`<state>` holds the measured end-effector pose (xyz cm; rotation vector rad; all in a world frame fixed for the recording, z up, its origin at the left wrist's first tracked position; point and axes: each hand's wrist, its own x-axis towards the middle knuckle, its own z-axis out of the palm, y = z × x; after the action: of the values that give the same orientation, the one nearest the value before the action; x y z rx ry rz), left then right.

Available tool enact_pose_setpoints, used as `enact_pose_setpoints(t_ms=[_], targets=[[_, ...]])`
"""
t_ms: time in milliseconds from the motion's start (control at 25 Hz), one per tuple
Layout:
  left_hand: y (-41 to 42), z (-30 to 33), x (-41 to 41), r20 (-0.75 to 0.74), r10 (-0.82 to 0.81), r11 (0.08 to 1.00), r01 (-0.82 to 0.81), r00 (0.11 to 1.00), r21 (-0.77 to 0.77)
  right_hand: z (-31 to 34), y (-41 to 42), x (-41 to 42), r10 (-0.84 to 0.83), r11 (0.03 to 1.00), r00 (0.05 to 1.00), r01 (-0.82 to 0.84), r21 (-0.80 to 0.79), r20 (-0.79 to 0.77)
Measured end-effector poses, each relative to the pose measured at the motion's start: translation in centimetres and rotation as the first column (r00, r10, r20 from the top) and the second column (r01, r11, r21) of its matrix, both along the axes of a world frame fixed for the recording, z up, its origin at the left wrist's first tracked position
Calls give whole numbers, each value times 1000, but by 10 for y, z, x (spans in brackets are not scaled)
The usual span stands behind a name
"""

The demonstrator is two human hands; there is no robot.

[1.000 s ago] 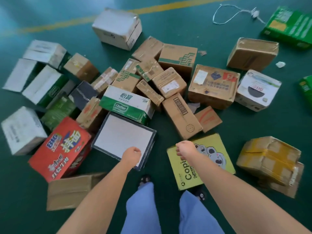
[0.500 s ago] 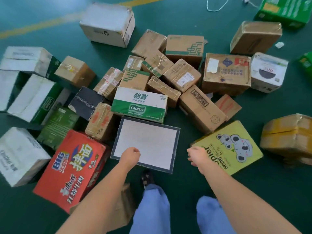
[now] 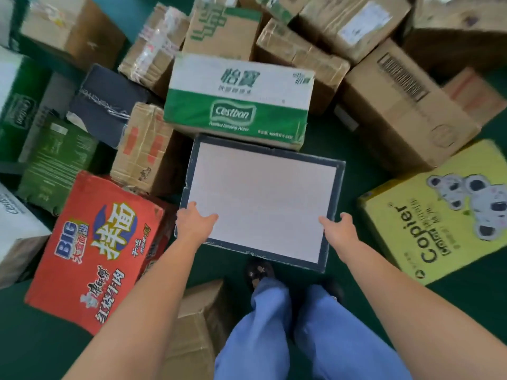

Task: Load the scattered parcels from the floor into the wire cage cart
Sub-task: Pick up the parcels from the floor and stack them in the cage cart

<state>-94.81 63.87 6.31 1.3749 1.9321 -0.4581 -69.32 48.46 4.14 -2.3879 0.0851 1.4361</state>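
A flat box (image 3: 263,198) with a white top and a dark blue border lies on the green floor just ahead of my feet. My left hand (image 3: 194,223) holds its left edge near the front corner, thumb across the top. My right hand (image 3: 338,230) holds the right edge the same way. Many parcels crowd around it: a green and white Cestbon carton (image 3: 238,100) touching its far side, a red noodle carton (image 3: 96,250) to the left, a yellow Copier box (image 3: 444,212) to the right. No wire cage cart is in view.
Brown cardboard boxes (image 3: 397,105) pile up behind and to the right. A dark box (image 3: 107,102) and green cartons (image 3: 55,160) lie at the left. A brown box (image 3: 197,325) sits beside my left leg. Bare green floor (image 3: 452,311) shows at the lower right.
I have bent closer to the pile. Both hands, curled above the floor before, have moved outward and taken hold of the flat box's left and right edges.
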Motion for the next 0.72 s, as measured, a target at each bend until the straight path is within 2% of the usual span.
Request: enact_pose_setpoints(t_ms=[160, 360, 480, 720], targets=[[26, -78, -29, -63, 22, 999, -20, 998, 42, -81, -12, -17, -104, 993, 994, 106, -58, 32], [39, -115, -47, -24, 133, 991, -133, 991, 32, -115, -22, -22, -194, 979, 980, 197, -44, 52], [27, -84, -36, -71, 156, 988, -155, 985, 12, -85, -25, -12, -240, 969, 967, 244, -47, 83], [-12, 69, 6, -98, 59, 998, -58, 993, 13, 80, -59, 11, -235, 948, 953, 268, -171, 190]])
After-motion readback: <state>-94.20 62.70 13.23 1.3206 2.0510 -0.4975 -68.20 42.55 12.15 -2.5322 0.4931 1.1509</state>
